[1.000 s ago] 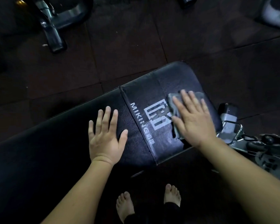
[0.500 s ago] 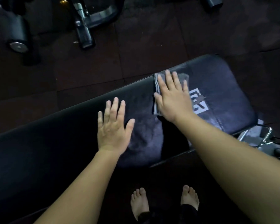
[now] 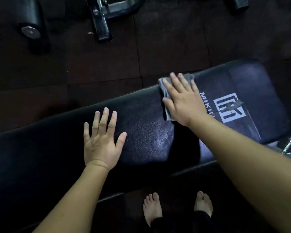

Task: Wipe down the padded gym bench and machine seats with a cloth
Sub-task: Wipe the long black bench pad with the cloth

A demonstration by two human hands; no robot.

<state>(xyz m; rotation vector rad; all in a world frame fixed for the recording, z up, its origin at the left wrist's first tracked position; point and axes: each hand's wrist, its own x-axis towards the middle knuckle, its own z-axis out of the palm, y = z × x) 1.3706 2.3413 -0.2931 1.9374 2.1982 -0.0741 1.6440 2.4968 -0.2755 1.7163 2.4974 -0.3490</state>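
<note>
A grey cloth [image 3: 188, 76] is pressed flat under the straight, slightly spread fingers [image 3: 175, 84] of the right hand [image 3: 185, 101] at the far edge of the padded gym bench [image 3: 141, 132], which is steadied by the splayed left hand [image 3: 101, 143]; even pressure and overlapping strokes are advised.

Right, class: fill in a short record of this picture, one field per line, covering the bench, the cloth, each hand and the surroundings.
Bench: black padded bench running across the view, white logo near its right end
Cloth: grey cloth flat on the pad near its far edge, left of the logo
Right hand: right hand, fingers straight, pressing on the cloth
Left hand: left hand, fingers spread, flat on the bare pad, apart from the cloth
Floor: dark tiled floor, machine base beyond the bench
Feet: bare feet on the bench's near side
</note>
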